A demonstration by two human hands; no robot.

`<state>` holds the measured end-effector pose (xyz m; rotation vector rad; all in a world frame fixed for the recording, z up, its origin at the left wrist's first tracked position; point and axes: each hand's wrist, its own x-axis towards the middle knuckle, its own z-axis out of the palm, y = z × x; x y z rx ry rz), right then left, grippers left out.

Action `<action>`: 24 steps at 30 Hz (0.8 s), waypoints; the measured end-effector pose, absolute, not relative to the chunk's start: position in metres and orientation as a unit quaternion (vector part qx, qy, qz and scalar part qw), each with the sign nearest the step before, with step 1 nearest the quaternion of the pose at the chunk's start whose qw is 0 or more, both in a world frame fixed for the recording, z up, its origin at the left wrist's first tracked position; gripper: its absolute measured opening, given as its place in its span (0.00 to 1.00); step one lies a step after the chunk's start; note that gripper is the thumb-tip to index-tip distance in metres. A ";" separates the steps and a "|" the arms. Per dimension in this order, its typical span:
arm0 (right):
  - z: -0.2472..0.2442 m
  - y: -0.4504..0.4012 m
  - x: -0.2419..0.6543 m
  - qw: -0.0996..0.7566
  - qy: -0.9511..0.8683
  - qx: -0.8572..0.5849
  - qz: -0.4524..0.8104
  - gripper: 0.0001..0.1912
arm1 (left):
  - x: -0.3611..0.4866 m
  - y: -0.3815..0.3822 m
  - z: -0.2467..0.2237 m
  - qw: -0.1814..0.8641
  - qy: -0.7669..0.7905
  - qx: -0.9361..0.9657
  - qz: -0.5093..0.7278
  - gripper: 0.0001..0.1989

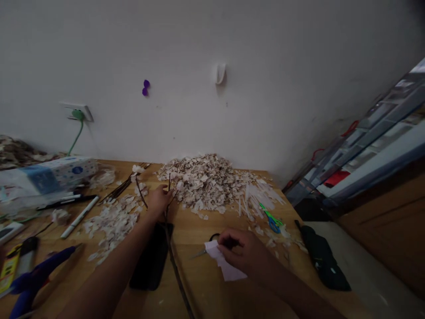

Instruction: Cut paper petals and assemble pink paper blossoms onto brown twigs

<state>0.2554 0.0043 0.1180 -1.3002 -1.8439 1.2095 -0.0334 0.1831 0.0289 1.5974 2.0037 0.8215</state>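
My left hand (158, 199) reaches to the upper part of a thin brown branch (174, 261), its fingers at a fork near the twig tips; whether it grips the branch is hard to tell. Beneath that forearm lies a black phone (151, 261). My right hand (237, 248) is curled above pale pink paper pieces (230, 271), thumb and finger close together; anything small between them is too tiny to make out. Scissors with a black handle (215, 237) lie partly under the paper. A large heap of dried pale petals (207, 181) sits behind both hands.
Left: a smaller petal pile (114, 221), a white marker (79, 217), a blue glue gun (43, 270), a yellow cutter (10, 266) and a tissue pack (56, 173). Right: green-blue scissors (272, 220), white strips (262, 195) and a dark pouch (320, 257) by the table edge.
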 end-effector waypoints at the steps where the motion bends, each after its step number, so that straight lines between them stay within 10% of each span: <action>1: 0.118 0.003 0.257 0.288 -0.689 -0.489 0.450 0.03 | -0.033 0.183 0.030 0.224 0.721 0.581 0.304 0.20; 12: 0.118 -0.008 0.288 0.279 -0.673 -0.529 0.436 0.05 | -0.025 0.159 0.075 0.233 0.665 0.598 0.382 0.23; 24: 0.132 -0.037 0.297 0.290 -0.642 -0.536 0.465 0.06 | -0.006 0.032 0.162 -0.003 0.503 0.797 0.334 0.20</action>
